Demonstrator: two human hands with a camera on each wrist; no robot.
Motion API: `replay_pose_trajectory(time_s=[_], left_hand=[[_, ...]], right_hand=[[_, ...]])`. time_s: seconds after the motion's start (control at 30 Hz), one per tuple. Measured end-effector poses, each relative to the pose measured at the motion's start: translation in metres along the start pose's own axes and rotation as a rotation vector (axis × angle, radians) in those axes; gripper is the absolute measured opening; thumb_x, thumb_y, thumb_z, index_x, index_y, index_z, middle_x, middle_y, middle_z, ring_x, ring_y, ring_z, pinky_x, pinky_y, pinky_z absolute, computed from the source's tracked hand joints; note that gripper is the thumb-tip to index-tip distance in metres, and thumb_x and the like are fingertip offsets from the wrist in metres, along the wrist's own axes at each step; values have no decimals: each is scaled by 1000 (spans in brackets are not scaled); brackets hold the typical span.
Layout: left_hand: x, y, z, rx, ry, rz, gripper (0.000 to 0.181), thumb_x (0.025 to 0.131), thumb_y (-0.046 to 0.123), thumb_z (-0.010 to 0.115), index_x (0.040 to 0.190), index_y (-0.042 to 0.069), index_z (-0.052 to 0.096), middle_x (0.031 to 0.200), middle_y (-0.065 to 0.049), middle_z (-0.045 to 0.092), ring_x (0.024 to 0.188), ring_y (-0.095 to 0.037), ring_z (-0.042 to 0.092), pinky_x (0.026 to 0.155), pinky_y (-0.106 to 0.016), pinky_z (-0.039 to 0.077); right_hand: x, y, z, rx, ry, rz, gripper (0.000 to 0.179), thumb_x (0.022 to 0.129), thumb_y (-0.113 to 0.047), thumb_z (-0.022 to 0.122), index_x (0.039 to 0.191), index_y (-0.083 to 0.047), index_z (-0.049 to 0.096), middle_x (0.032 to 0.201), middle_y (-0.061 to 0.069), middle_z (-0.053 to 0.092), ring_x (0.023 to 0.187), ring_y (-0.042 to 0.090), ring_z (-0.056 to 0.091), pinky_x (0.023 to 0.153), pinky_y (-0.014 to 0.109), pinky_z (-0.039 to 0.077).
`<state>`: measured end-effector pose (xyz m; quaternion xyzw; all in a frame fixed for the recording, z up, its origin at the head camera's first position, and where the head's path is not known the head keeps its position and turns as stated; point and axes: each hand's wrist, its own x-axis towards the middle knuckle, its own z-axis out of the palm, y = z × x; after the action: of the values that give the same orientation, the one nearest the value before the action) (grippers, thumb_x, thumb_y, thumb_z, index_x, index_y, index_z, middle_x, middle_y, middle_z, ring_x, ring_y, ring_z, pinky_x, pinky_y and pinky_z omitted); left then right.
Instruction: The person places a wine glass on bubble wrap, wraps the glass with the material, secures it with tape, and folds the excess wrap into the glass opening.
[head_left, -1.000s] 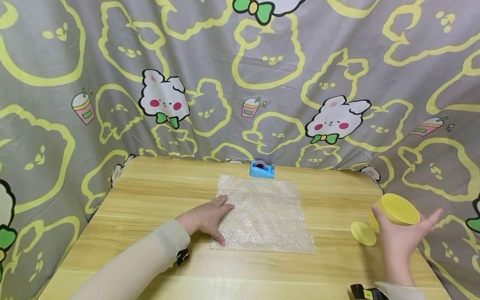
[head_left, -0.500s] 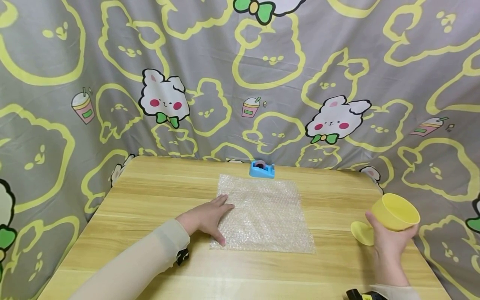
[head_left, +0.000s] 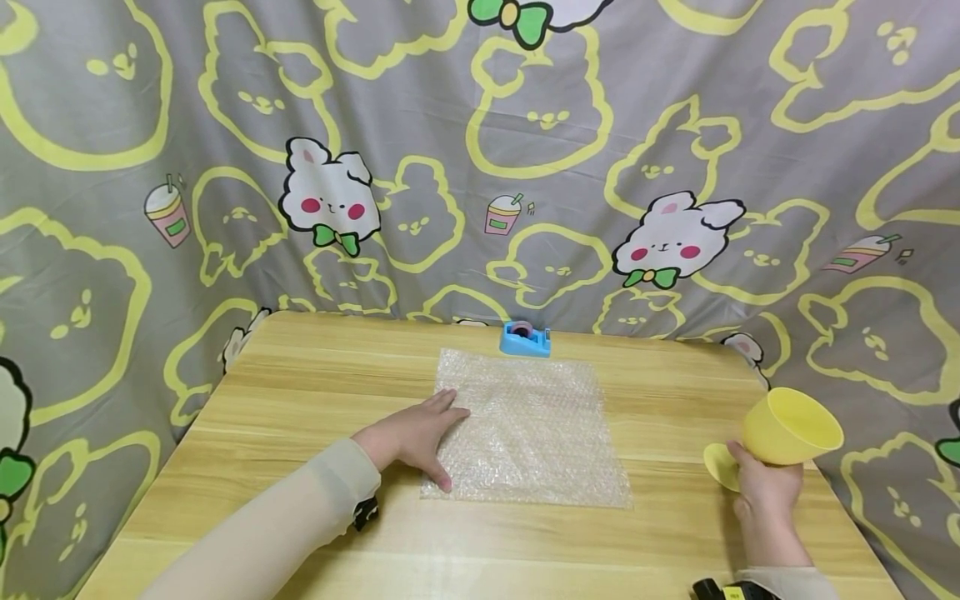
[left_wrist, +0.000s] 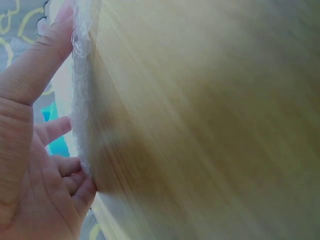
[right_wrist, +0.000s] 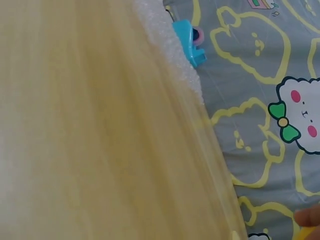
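Bubble wrap lies flat on the wooden table, the left hand resting over its left edge, fingers spread and gripping nothing. By the table's right edge, the head view shows a yellow cup with a round foot; the right hand grasps it below the bowl, hiding the stem. The right wrist view catches just a fingertip and a sliver of yellow at its lower corner. The left wrist view adds the left palm, with thumb and fingertips along the wrap's edge. A blue tape dispenser sits just beyond the wrap. A second ago the right hand was splayed around the bowl; now it holds lower, while the left hand and wrap stay put.
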<state>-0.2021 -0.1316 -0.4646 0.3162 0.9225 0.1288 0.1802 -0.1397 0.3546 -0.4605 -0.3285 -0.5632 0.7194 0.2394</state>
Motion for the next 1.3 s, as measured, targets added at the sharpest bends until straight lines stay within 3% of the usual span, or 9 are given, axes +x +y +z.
replay_pose_trajectory(time_s=[0.2, 0.43, 1.0, 1.3], left_hand=[[0, 0, 1, -9, 3, -2, 123, 58, 65, 87, 156, 13, 34, 164, -22, 11, 152, -36, 10, 119, -49, 23], [0, -1, 2, 0, 3, -1, 123, 58, 65, 87, 156, 13, 34, 165, -22, 11, 152, -36, 11, 119, -49, 24], [0, 1, 0, -16, 8, 6, 123, 58, 61, 89, 156, 10, 35, 164, -23, 12, 151, -38, 12, 120, -49, 22], [0, 1, 1, -15, 7, 4, 123, 58, 62, 88, 156, 11, 34, 164, -23, 12, 152, -37, 11, 120, -49, 22]], right_hand=[[1, 6, -5, -123, -5, 43, 36, 90, 5, 66, 110, -24, 59, 104, -14, 54, 96, 3, 48, 69, 8, 45], [2, 12, -9, -98, -20, 18, 34, 87, 9, 66, 93, -24, 65, 76, -18, 62, 76, -3, 56, 63, 12, 50], [-3, 15, -4, -82, -77, 44, 37, 83, 12, 72, 77, -24, 68, 73, -12, 63, 68, -2, 60, 63, 15, 55], [-6, 16, -1, -185, -138, 36, 35, 84, 10, 74, 75, -24, 67, 74, -12, 63, 69, -1, 61, 66, 16, 56]])
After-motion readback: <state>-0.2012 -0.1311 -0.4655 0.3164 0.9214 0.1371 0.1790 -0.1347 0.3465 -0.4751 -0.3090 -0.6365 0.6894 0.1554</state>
